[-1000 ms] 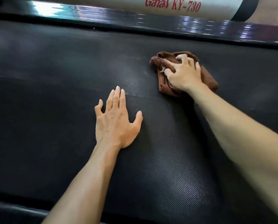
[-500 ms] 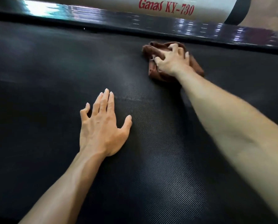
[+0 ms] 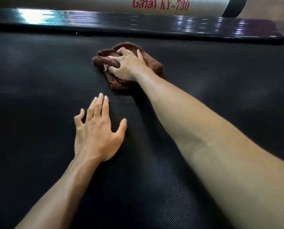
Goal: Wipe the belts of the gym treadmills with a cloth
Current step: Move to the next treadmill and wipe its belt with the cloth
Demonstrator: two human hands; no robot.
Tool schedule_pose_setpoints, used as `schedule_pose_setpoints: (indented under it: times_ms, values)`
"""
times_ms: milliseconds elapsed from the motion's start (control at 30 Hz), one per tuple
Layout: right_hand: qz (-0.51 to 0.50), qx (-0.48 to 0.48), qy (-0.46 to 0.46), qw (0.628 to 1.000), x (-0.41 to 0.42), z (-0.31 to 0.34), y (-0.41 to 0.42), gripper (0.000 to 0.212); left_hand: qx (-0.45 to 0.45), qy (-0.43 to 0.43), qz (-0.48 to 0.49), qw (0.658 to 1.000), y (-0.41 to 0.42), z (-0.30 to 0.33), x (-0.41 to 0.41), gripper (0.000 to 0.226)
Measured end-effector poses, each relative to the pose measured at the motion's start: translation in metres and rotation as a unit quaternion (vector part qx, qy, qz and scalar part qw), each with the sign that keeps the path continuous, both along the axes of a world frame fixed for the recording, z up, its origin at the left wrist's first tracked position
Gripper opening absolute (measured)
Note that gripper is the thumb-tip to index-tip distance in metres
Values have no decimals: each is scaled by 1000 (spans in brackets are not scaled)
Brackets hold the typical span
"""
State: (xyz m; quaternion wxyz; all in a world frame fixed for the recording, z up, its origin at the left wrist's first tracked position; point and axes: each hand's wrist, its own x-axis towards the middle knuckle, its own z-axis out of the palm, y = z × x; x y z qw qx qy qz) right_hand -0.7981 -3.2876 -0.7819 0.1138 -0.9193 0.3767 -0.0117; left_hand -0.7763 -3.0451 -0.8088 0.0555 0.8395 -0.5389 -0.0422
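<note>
A: Looking through the head camera, the only view there is, where does the cloth sit?

B: The brown cloth [image 3: 154, 66] lies bunched on the black treadmill belt [image 3: 38, 96], toward the far side, near the glossy side rail [image 3: 138, 22] but not touching it. The white housing with red lettering [image 3: 161, 4] runs beyond that rail.

A: And which hand is on it?

B: The right hand [image 3: 129, 65] sits on top of it, its fingers [image 3: 112, 58] curled into the folds and gripping the fabric against the belt. The right arm reaches out far and crosses the frame from the lower right.

A: The left?

B: The left hand [image 3: 96, 133] lies flat on the belt, fingers straight and slightly spread, holding nothing. It looks like a brace. It is nearer the person than the cloth, and the cloth lies ahead of it and a little to the right, close beyond its fingertips.

A: So what does the next stroke turn on?

B: My judgement: the rail's line gives the belt's edge, and the cloth sits short of it. A strip of belt between cloth and rail is left to cover, and so is the wide stretch to the left. The right hand alone is placed to push there, while the left hand takes the weight.
</note>
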Motion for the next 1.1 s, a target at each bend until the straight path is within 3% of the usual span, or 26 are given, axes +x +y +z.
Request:
schedule_pose_setpoints:
  times_ms: [100, 333, 500, 600, 733, 867, 967, 1100]
  values:
    - [-14, -7, 9, 1000, -29, -1, -27, 63, 2, -6, 4, 1000, 1, 1, 1, 94]
    - [-249, 1, 31, 968, -163, -5, -90, 69, -8, -2, 2, 1000, -1, 0, -3, 95]
    - [-355, 5, 32, 935, -139, -3, -83, 68, -15, -3, 6, 1000, -1, -1, -4, 96]
    - [-297, -12, 30, 954, -77, -2, -64, 67, -21, -1, 6, 1000, -1, -2, -4, 95]
    - [-98, -24, 26, 995, 22, -7, -5, 62, -11, 1, 1, 1000, -2, -2, 0, 94]
    - [9, 19, 16, 1000, 26, 1, 24, 62, -3, 1, -2, 1000, 0, 0, 2, 95]
    - [3, 22, 10, 1000, -33, -2, 12, 61, -9, 0, -2, 1000, 0, 1, 2, 96]
    - [-129, -32, 22, 991, -130, -11, -27, 65, -17, 0, -2, 1000, -1, -1, 0, 96]
